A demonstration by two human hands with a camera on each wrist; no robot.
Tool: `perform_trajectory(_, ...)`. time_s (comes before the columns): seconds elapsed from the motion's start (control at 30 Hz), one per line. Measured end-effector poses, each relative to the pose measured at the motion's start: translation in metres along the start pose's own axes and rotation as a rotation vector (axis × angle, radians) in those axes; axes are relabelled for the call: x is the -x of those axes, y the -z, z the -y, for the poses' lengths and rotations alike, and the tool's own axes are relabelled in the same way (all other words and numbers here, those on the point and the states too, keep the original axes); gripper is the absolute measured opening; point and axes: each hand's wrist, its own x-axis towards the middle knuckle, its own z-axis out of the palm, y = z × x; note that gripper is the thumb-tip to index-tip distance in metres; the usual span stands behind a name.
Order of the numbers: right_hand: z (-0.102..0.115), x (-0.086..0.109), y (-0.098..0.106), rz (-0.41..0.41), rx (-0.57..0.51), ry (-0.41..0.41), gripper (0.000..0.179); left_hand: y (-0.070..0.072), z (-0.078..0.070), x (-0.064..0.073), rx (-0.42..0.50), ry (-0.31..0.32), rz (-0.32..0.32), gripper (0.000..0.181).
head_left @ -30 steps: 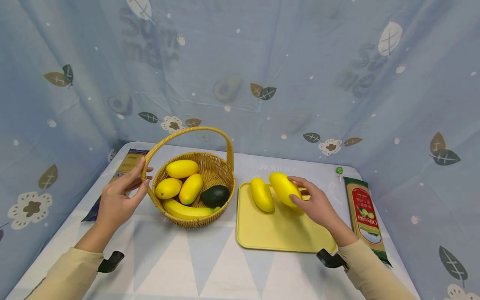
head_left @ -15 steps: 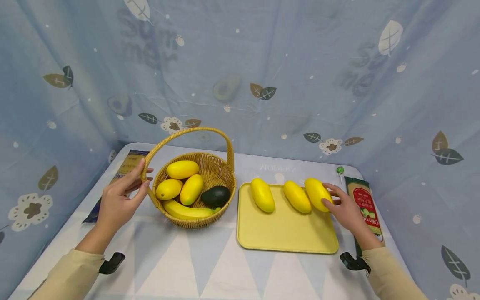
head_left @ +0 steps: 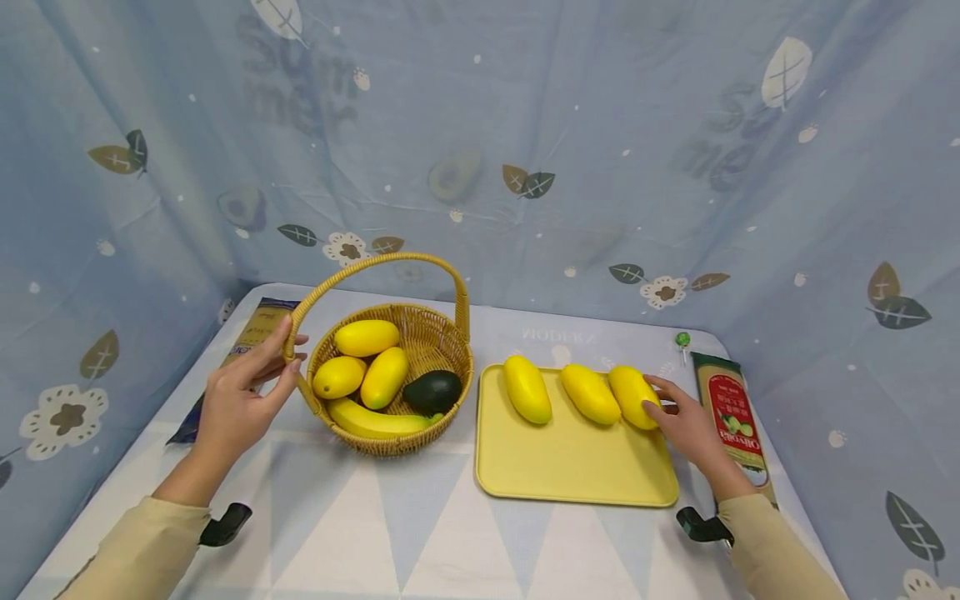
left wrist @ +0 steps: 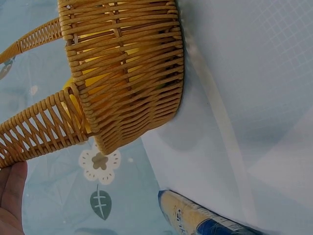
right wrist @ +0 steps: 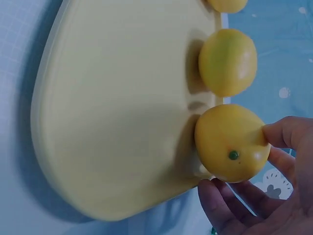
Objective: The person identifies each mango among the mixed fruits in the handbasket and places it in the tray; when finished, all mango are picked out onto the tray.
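My left hand (head_left: 243, 396) grips the left side of the handle (head_left: 375, 260) of a wicker basket (head_left: 386, 448). In the left wrist view, the fingers of that hand (left wrist: 12, 198) meet the woven handle (left wrist: 41, 129). Inside the basket lie three yellow mangoes (head_left: 385, 377), a banana (head_left: 375, 421) and a dark green avocado (head_left: 432, 392). Three more mangoes line the back of a yellow tray (head_left: 555, 475). My right hand (head_left: 686, 421) holds the rightmost mango (head_left: 632, 397) between thumb and fingers. Its green stem end shows in the right wrist view, beside the middle mango (right wrist: 228, 62).
A green and red packet (head_left: 733, 417) lies right of the tray, with a small green lollipop (head_left: 682, 340) behind it. Left of the basket, a blue and gold packet (head_left: 258, 327) is partly hidden by my left hand. A patterned blue curtain (head_left: 480, 125) surrounds the table.
My right hand has released one mango on the tray, moved right and taken hold of the rightmost one, which now sits lower, close beside the middle mango. The left hand stays on the handle.
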Motion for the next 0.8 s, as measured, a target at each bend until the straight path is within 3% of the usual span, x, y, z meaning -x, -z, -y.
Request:
perform_trajectory(0.33, -0.002, 0.004, 0.002, -0.023, 0.017, -0.012, 0.062, -0.001, 0.002, 0.001, -0.004, -0.011, -0.013, 0.086)
perform_trajectory(0.6, 0.002, 0.007, 0.004, -0.096, 0.057, 0.051, 0.056, -0.001, 0.0, 0.001, -0.01, -0.008, -0.017, 0.086)
perform_trajectory(0.8, 0.014, 0.008, 0.002, -0.175, 0.059, 0.17, 0.049, 0.0, -0.002, 0.0, -0.022, -0.003, -0.015, 0.086)
